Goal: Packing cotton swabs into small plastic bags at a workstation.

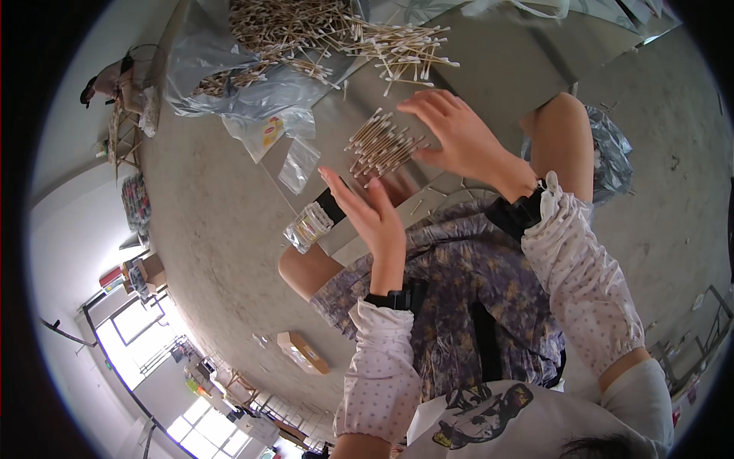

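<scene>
A small bundle of wooden-stick cotton swabs (382,145) lies roughly lined up on a shiny metal tabletop (508,65). To the left and near side of it, my left hand (378,226) is open, fingers stretched and palm turned toward the swabs. My right hand (466,138) is open at their right, its fingers apart and its thumb close to the stick ends. Whether either hand touches the swabs I cannot tell. Beside my left hand lies a filled clear packet of swabs (308,226). Flat clear bags (298,164) rest farther left.
A large heap of loose swabs (294,30) spills from a grey plastic bag (199,73) at the far side. Several stray swabs lie near my lap. A silvery plastic bag (612,153) is right of my knee. A cardboard box (302,352) lies on the floor; another person (115,84) sits far left.
</scene>
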`<act>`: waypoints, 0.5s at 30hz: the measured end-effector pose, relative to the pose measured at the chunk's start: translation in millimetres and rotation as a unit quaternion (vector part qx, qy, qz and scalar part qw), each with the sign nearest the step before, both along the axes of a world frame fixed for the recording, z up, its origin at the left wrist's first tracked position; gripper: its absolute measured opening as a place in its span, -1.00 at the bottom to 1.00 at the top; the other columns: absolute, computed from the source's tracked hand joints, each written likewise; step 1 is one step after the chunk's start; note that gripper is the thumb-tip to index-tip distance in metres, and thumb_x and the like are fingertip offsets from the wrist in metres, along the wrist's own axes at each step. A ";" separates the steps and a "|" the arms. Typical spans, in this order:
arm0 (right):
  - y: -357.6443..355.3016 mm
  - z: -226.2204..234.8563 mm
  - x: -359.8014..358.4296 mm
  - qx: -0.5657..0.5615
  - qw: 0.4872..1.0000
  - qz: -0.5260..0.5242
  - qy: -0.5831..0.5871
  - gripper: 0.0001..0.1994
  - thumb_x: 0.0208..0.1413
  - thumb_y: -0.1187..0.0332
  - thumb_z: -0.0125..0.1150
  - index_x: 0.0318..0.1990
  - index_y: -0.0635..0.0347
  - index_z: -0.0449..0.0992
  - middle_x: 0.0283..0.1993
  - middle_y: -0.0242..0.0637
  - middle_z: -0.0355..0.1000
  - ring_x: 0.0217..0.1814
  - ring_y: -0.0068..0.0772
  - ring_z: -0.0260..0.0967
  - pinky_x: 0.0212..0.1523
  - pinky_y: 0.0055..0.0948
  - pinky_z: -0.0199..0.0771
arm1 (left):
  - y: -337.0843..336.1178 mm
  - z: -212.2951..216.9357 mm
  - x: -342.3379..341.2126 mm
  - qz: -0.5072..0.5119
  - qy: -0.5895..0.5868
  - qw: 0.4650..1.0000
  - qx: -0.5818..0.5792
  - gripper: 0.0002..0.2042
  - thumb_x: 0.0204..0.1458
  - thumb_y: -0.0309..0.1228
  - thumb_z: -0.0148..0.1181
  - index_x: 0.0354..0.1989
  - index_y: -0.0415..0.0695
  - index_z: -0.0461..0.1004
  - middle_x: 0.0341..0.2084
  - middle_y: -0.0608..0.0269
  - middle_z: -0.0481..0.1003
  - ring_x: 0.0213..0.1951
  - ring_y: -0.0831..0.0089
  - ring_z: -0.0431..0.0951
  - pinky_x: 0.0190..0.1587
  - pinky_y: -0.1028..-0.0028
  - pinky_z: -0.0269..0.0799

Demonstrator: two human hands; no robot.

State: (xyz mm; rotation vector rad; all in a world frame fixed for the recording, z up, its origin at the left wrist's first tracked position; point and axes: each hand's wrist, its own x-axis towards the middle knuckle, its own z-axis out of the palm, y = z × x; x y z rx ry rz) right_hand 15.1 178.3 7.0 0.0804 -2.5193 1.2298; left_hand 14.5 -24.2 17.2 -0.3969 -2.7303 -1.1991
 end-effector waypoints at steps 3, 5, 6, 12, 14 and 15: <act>-9.6 -1.8 1.9 0.062 0.997 0.039 0.011 -0.34 -0.12 0.38 0.40 0.21 0.13 0.31 0.21 -0.21 0.32 0.33 -0.11 0.18 0.28 -0.19 0.25 | -11.7 0.2 7.9 0.020 -0.023 0.999 0.035 -0.41 0.34 -0.41 -0.13 0.47 -0.22 -0.19 0.45 -0.07 -0.12 0.46 0.11 -0.06 0.43 0.22 -0.12; -18.3 -3.1 -0.8 0.091 0.995 0.034 0.009 -0.29 -0.16 0.34 0.45 0.23 0.15 0.30 0.24 -0.23 0.31 0.39 -0.15 0.14 0.32 -0.19 0.21 | -19.8 -4.3 9.2 0.022 -0.025 0.998 0.052 -0.42 0.34 -0.43 -0.14 0.47 -0.21 -0.18 0.45 -0.06 -0.12 0.46 0.13 -0.06 0.43 0.22 -0.11; -20.0 -3.9 -1.6 0.092 0.995 0.035 0.009 -0.29 -0.16 0.34 0.45 0.23 0.15 0.30 0.24 -0.23 0.31 0.39 -0.15 0.14 0.32 -0.19 0.21 | -19.2 -4.7 9.7 0.024 -0.032 0.995 0.086 -0.43 0.34 -0.43 -0.15 0.47 -0.21 -0.18 0.45 -0.05 -0.10 0.46 0.14 -0.05 0.43 0.23 -0.10; -21.0 -4.5 -2.7 0.044 0.999 0.000 0.000 -0.31 -0.10 0.26 0.46 0.23 0.14 0.30 0.23 -0.19 0.32 0.37 -0.08 0.17 0.28 -0.15 0.25 | -7.9 -2.2 0.4 0.079 -0.100 0.963 0.239 -0.44 0.36 -0.36 -0.16 0.45 -0.23 -0.16 0.43 -0.03 -0.01 0.44 0.19 0.00 0.42 0.27 -0.06; -23.2 -2.2 -3.8 -0.120 0.992 -0.026 0.010 -0.36 0.02 0.18 0.41 0.23 0.16 0.29 0.21 -0.14 0.32 0.32 -0.07 0.23 0.27 -0.18 0.27 | -4.1 0.0 -5.6 0.099 -0.117 0.949 0.275 -0.44 0.36 -0.32 -0.16 0.44 -0.24 -0.15 0.42 -0.03 0.02 0.43 0.20 0.02 0.42 0.28 -0.06; -24.4 -0.6 -5.0 -0.119 0.993 -0.023 0.010 -0.36 0.02 0.18 0.41 0.23 0.16 0.29 0.21 -0.14 0.32 0.32 -0.07 0.23 0.27 -0.18 0.27 | -1.2 0.4 -8.0 0.111 -0.116 0.932 0.324 -0.43 0.36 -0.28 -0.17 0.44 -0.24 -0.14 0.41 -0.03 0.04 0.42 0.20 0.04 0.43 0.28 -0.06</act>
